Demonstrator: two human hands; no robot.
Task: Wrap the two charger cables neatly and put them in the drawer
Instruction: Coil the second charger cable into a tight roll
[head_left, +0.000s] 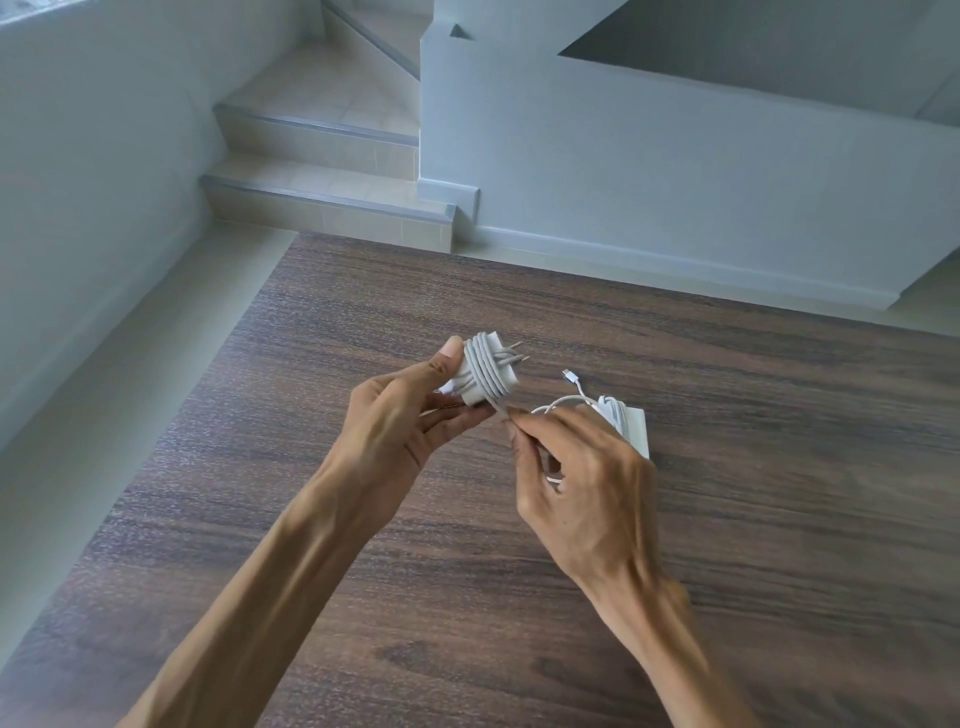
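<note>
Nearest the viewer, both forearms reach forward over the dark wood-grain counter (727, 519), which runs bare toward the near edge and out to the right. The right hand (582, 467) pinches the loose run of the grey cable (501, 410) between thumb and fingertips, just beside the left hand (405, 415). That hand grips the white charger (485, 374), thumb on its top, fingers beneath, holding it above the counter. The cable is coiled several turns around the charger's body, whose long axis tilts from lower left to upper right, its two plug prongs pointing right and away. Behind the right hand, the second charger (631, 423) lies on the counter with its white cable (566, 400) looping loosely, the connector end pointing away. Beyond the counter's far edge lie a strip of pale floor (156, 332), tiled stairs (322, 208) and a white wall (675, 171).
</note>
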